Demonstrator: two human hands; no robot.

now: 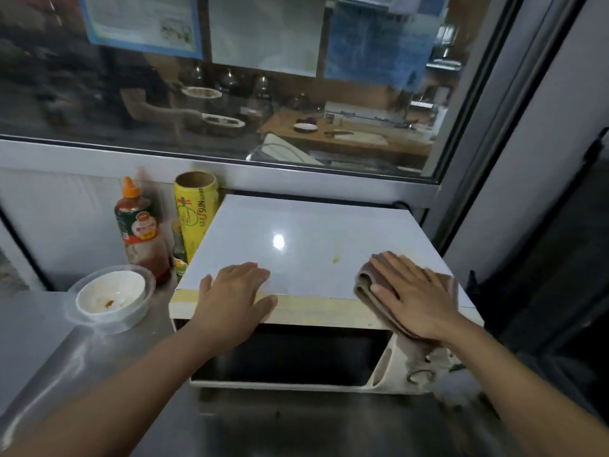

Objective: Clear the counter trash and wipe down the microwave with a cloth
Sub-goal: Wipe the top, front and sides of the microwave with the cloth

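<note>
A folded brown cloth (379,291) is pressed flat under the straight fingers of the right hand (412,295) at the front right corner of the microwave (296,245) top, its tail draped over the front. The left hand (234,291) is laid open, holding nothing, on the front left edge. A yellow stain (335,258) is seen just left of the cloth. Left of the microwave, a soiled bowl (110,291), a sauce bottle (140,229) and a wrap roll (194,212) are stood on the counter (43,351).

Right hand (416,296) presses a brown cloth (379,301) flat on the white microwave (296,245) top; left hand (235,296) rests open at its front edge. A sauce bottle (140,230) stands left.
</note>
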